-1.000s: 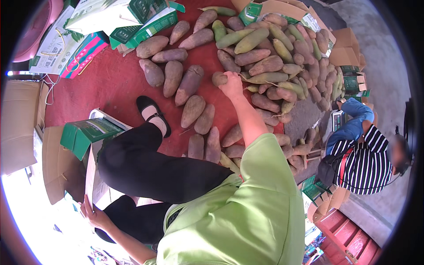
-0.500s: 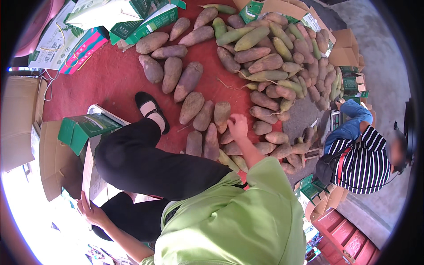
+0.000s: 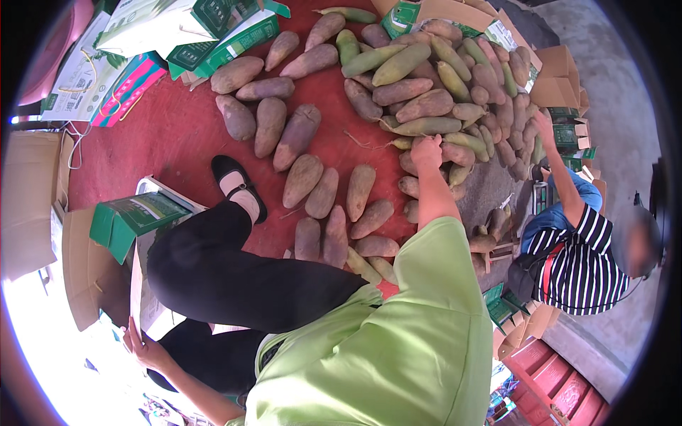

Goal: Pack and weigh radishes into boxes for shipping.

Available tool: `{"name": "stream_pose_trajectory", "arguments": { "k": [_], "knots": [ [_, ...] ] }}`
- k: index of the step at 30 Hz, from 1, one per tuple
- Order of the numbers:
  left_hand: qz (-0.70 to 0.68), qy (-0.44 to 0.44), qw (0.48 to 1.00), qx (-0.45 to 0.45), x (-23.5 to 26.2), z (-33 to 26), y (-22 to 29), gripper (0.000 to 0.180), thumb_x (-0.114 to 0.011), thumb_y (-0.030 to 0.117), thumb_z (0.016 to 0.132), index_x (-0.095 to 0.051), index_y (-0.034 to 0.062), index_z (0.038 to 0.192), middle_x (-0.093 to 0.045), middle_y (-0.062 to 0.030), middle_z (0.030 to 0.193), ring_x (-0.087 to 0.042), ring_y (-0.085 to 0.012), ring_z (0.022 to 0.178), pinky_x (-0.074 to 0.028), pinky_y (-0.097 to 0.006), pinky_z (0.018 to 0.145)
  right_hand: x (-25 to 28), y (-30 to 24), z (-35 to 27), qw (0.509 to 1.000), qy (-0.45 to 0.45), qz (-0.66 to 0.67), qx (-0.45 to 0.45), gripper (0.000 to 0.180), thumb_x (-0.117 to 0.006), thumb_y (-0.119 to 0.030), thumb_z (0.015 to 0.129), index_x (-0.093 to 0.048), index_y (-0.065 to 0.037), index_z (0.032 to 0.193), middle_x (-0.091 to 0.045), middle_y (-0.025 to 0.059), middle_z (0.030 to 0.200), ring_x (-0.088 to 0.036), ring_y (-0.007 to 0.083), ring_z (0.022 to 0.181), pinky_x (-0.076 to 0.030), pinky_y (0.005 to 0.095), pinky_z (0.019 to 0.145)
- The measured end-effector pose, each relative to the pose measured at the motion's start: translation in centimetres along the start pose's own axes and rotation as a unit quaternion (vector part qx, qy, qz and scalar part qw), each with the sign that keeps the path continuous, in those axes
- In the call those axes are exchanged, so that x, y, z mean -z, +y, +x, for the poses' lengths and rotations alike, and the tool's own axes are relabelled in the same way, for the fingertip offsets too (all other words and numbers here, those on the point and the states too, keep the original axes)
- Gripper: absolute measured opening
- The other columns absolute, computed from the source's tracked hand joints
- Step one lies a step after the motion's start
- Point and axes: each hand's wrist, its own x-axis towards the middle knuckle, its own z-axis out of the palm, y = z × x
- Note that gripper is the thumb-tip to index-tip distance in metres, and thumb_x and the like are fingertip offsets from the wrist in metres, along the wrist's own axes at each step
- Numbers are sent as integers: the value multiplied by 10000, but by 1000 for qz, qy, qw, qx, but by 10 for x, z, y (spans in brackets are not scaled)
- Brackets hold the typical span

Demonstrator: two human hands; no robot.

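My right hand (image 3: 428, 153) is stretched out to the near edge of a heap of radishes (image 3: 425, 104), purple-brown and green ones mixed. Its fingers are curled down among them, and what lies in them is hidden. Nearer my legs, several purple-brown radishes (image 3: 324, 193) lie loosely side by side on the red floor covering. At the lower left, my left hand (image 3: 148, 352) is closed on the edge of a carton (image 3: 139, 287) standing beside my knee. A green box flap (image 3: 138, 216) shows at the carton's top.
Open brown cartons (image 3: 554, 74) stand behind the heap. Green and white gift boxes (image 3: 160, 32) sit at the far left. To the right, a co-worker in a striped shirt (image 3: 586, 263) reaches an arm toward the heap. My shoe (image 3: 240, 186) rests on the red floor covering (image 3: 177, 142).
My right hand has moved away from the loose radishes, up and right to the heap. One loose radish now lies tilted. The co-worker's arm has reached up to the heap. My left hand stays put.
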Motion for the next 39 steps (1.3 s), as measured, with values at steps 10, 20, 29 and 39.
{"name": "stream_pose_trajectory", "arguments": {
  "k": [10, 20, 29, 39],
  "knots": [
    [3, -3, 1000, 9, 3, 2, 8, 347, -542, -38, 798, -650, 118, 1089, -615, -122, 940, -583, -306, 971, -466, -406, 763, 22, 3, 10, 978, -89, -174, 68, 305, -479, -174, 869, -587, -31, 1116, -434, 103, 1268, -539, 284, 1093, -474, 384, 869],
    [-15, 2, 1000, -4, 1, 1, 5, 381, -555, -52, 756, -650, 108, 1089, -605, -107, 910, -582, -306, 952, -469, -406, 760, 5, 33, 12, 990, 64, -57, 110, 231, -475, -161, 830, -659, -22, 820, -652, 168, 913, -625, 336, 874, -511, 410, 768],
    [-2, 20, 999, -28, 7, 1, 12, 355, -566, -32, 752, -658, 111, 1063, -591, -52, 879, -589, -212, 792, -474, -340, 648, -28, -17, -128, 922, -18, 136, 361, 76, -580, -112, 719, -652, -86, 723, -622, 142, 801, -602, 332, 771, -483, 405, 684],
    [-1, 18, 1000, 4, 3, -1, 12, 363, -567, 8, 758, -657, 168, 1071, -588, -12, 866, -592, -205, 792, -454, -333, 655, -76, -84, -269, 818, -290, 193, 458, 151, -590, -181, 744, -686, -70, 781, -644, 126, 811, -617, 289, 772, -483, 368, 708]
  ]
}}
